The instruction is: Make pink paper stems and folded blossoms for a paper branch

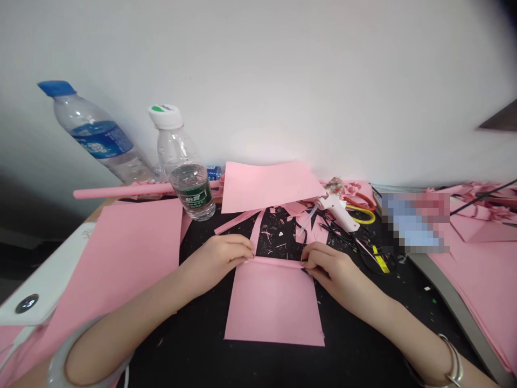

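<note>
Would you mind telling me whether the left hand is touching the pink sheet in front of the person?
Touching. The head view shows the left hand pressing its fingertips onto the rolled far edge of the pink sheet.

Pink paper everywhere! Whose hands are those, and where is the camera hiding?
The camera sits on a person's head and looks down, so you see that person's own two arms reaching in from the bottom. There is no machine, just bare hands. The left hand and the right hand both pinch the far edge of a pink sheet, which is curled into a thin roll there. The sheet lies on a black mat. Behind it are a white-capped bottle standing up and a blue-capped bottle that looks tilted. There is also a long pink paper tube, a white glue gun, scissors with red and yellow handles, more pink sheets and lots of little scraps.
</note>
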Demonstrator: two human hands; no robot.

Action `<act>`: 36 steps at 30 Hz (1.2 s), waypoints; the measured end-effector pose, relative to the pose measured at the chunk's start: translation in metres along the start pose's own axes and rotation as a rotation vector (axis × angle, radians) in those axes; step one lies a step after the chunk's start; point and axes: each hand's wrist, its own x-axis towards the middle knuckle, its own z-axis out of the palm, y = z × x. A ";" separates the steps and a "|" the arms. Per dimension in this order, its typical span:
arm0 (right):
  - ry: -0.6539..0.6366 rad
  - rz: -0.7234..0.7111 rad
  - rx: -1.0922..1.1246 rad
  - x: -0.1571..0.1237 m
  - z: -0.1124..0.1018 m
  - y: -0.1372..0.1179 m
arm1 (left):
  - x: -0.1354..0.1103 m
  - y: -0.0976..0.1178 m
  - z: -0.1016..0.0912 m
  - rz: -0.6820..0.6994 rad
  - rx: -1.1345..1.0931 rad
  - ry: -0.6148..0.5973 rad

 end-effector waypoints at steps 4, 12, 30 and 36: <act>-0.033 0.007 -0.026 -0.001 -0.001 -0.004 | -0.002 0.002 -0.002 -0.013 0.021 -0.025; -0.080 0.021 -0.047 0.002 -0.005 -0.008 | -0.005 0.003 -0.006 -0.056 -0.001 -0.086; -0.079 -0.038 -0.250 -0.004 0.002 -0.006 | -0.015 0.011 0.003 -0.118 0.076 -0.030; -0.070 -0.134 -0.331 -0.010 0.006 0.000 | -0.020 0.015 0.005 -0.043 0.146 -0.001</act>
